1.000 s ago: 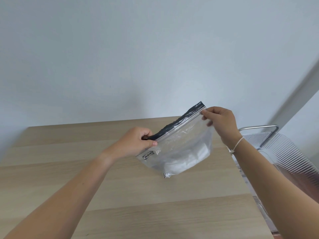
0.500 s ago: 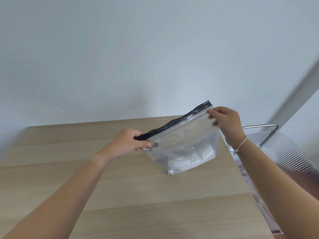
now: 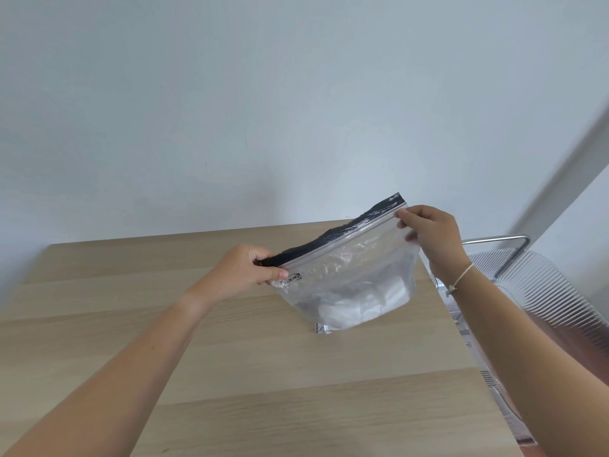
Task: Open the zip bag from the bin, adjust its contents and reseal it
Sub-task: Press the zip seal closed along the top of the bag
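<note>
A clear zip bag [image 3: 349, 272] with a black strip along its top hangs over the wooden table [image 3: 230, 374], its lower corner touching the tabletop. White folded contents [image 3: 359, 306] lie in its bottom. My left hand [image 3: 245, 272] pinches the top left corner of the bag. My right hand [image 3: 428, 235] pinches the top right corner, higher up, so the seal line slopes upward to the right. The seal looks pressed together along its visible length.
A clear ribbed plastic bin [image 3: 540, 291] with a metal handle [image 3: 497, 240] stands beside the table's right edge, partly behind my right forearm. A plain pale wall rises behind the table.
Both hands have spread apart along the bag's top edge. The left slid to the left corner and the right moved up and right, stretching the top straight.
</note>
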A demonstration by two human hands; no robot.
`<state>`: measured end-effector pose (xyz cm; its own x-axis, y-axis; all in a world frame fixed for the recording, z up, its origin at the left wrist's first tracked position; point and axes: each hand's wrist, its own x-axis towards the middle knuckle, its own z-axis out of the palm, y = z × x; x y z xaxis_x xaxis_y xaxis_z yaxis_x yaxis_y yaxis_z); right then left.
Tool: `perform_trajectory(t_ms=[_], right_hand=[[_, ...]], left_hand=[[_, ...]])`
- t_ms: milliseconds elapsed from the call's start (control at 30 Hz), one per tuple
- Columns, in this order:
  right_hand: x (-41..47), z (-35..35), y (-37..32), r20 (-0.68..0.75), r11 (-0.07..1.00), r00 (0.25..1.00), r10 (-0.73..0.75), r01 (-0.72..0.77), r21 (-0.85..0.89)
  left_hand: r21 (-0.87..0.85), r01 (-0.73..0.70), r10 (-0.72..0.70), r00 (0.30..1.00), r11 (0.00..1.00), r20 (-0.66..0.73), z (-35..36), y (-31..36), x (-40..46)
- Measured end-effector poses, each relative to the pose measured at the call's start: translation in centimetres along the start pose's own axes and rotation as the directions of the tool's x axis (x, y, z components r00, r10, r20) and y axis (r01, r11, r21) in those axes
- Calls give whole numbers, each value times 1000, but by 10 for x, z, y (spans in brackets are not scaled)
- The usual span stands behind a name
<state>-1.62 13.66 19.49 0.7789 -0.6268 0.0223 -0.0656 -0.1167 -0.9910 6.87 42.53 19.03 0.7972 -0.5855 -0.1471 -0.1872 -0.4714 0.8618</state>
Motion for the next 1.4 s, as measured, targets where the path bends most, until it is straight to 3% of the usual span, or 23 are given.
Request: perform_trajectory(t_ms=[200,500,600,767,1133,1400], right_hand=[[-2,-2,-1,-15,998,999,34,-33,61],[-11,1,-5,36,988,998,46,-50,145],[-13,4,-3,61,988,997,37,-46,149],[-16,7,2,97,990,995,34,-47,133],[-14,13,9,-4,992,997,-76,76,103],[-20,8,11,203,994,979,2,-24,106]], left_hand=[[-92,63,-78,982,994,-172,-5,-15,4],[-116,-58,26,965,992,-260,-7,-18,3],[-255,-96,14,952,962,-307,-7,-17,3],[-553,-157,-38,945,818,-325,-5,-15,2],[-484,-204,14,930,851,-367,-8,-14,4],[-524,-217,3,926,824,-378,-11,-14,-4]])
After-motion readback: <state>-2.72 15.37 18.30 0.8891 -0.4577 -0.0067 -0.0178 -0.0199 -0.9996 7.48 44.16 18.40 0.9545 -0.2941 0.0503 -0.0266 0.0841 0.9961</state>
